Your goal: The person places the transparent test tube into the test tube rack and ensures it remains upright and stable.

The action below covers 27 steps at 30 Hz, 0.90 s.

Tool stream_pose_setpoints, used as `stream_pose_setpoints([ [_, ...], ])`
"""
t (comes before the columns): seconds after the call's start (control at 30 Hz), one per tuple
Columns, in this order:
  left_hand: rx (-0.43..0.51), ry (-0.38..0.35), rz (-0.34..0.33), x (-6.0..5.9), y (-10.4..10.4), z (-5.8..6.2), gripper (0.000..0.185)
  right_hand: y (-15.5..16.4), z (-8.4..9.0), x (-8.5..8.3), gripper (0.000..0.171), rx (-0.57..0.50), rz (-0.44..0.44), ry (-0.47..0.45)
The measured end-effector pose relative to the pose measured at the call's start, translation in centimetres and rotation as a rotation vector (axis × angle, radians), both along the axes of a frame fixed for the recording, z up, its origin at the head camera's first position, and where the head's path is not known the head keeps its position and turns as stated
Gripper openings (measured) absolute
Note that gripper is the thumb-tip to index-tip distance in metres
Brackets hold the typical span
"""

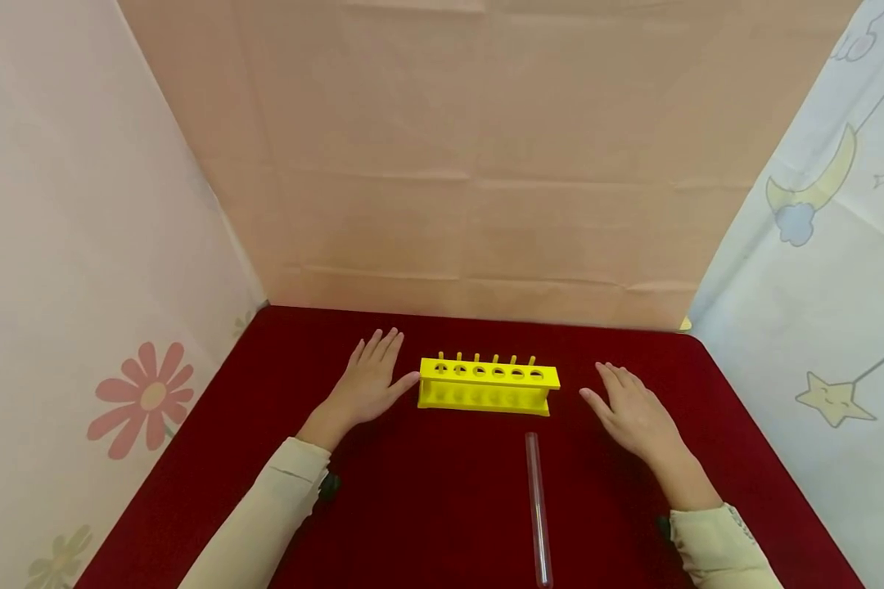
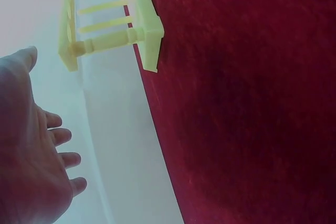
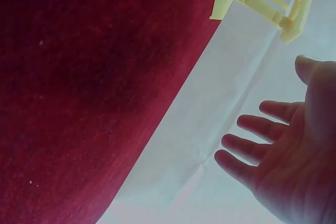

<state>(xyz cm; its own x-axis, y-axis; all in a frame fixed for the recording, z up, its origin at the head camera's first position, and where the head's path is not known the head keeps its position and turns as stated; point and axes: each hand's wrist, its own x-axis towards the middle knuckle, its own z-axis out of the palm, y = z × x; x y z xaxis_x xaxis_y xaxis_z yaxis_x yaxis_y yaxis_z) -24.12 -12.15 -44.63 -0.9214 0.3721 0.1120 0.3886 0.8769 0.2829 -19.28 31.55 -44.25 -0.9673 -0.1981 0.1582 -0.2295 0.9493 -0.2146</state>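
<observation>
A yellow test tube rack (image 1: 486,384) with a row of round holes and upright pegs stands between the two hands in the head view. Left of it, my left hand (image 1: 368,384) has its fingers spread and holds nothing, its thumb tip close to the rack's end. My right hand (image 1: 637,413) is also spread, a short way off the rack's right end, and holds nothing. A clear glass test tube (image 1: 538,507) lies lengthwise in front of the rack's right part. Each wrist view shows one end of the rack (image 2: 152,40) beyond loosely stretched fingers (image 3: 252,150).
Dark red cloth (image 1: 427,499) covers the table. A tan sheet (image 1: 471,164) hangs behind its back edge. Pale sheets printed with flowers (image 1: 151,397) on the left and a moon and star (image 1: 836,399) on the right close off the sides.
</observation>
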Motion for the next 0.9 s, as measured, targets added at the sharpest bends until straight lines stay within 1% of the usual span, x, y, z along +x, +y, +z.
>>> stream_pose_setpoints([
  [0.17,-0.007,0.024,-0.021,0.0,0.5,0.0,0.084,-0.5,0.0,0.4,0.065,-0.003,-0.007,-0.001],
  [0.33,-0.014,0.037,-0.034,0.1,0.7,0.2,0.083,-1.0,0.4,0.8,0.065,-0.003,-0.023,-0.019],
  [0.57,-0.036,0.014,-0.038,0.1,1.3,0.7,0.083,-1.6,0.6,1.1,0.067,-0.04,-0.034,-0.075],
  [0.7,-0.052,0.001,-0.037,0.2,1.6,0.7,0.083,-2.0,0.7,1.3,0.067,-0.066,-0.03,-0.096],
  [0.9,-0.065,0.003,-0.033,0.1,1.9,0.7,0.082,-2.6,0.9,1.6,0.067,-0.082,-0.029,-0.11],
])
